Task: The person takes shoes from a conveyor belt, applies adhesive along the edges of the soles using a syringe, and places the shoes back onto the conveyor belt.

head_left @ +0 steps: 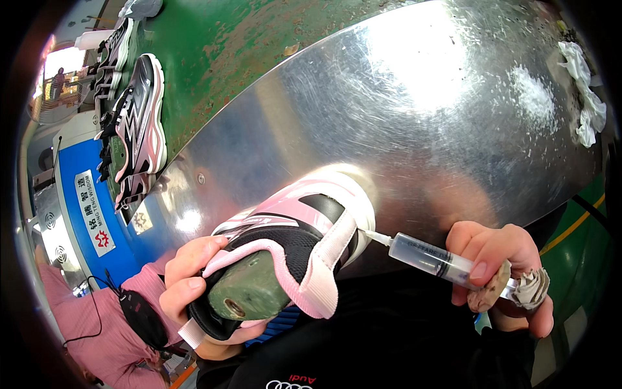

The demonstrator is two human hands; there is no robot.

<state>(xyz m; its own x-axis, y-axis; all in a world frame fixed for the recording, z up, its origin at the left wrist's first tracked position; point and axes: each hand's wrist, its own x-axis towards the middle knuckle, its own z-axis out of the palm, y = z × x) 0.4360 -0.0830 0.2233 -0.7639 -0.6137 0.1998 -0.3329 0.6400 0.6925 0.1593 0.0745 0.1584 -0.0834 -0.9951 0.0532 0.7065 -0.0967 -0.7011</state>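
My left hand [194,285] is closed around the collar and heel of a pink, black and white sneaker [317,214], tilted above the metal table near my body. A green shoe last [249,292] with a round hole fills its opening. In my right hand [495,259] is a clear syringe [427,256], its barrel gripped by the fingers and the thumb near the plunger end. Tan tape or padding wraps the syringe's flange and plunger end. The white nozzle tip touches or nearly touches the sneaker's edge where upper meets sole; I cannot tell which.
A shiny metal table [311,117] curves across the view, with white flakes [534,97] and crumpled white tissue [583,91] at the right. More sneakers [142,123] stand on the green surface at the left. Nearby are a blue machine panel [78,168] and a person in pink [97,330].
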